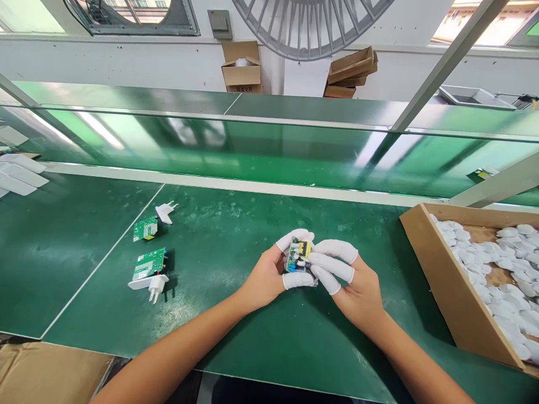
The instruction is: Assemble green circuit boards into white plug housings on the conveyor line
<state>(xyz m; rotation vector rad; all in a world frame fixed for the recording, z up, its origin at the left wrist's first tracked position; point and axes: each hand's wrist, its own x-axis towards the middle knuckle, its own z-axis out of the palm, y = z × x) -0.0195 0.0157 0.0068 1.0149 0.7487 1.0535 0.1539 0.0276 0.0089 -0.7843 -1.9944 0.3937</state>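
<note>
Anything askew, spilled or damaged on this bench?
Nothing looks spilled or damaged. The left hand and right hand hold a small circuit board above the green mat. Only oddity: the stacked cardboard boxes by the far wall sit crooked, tilted on one another.

**Hands meet mid-bench, loose parts to the left, box to the right.**

Centre of the bench (236,348), near its front edge, the left hand (265,278) and right hand (357,286) close in from either side on a circuit board (298,255) held between them. Well apart to the left lie two more boards, one behind the other. The nearer board (149,264) has a plug piece (151,282) touching its front edge, and the farther board (145,229) has a second plug piece (166,212) just behind and to its right. On the right, a cardboard box (442,258) sits on the bench with plug caps (497,264) heaped inside. Behind everything runs the conveyor belt (269,151). Beyond it a carton (241,67) stands against the wall, with a stack of cartons (351,70) to its right.
</note>
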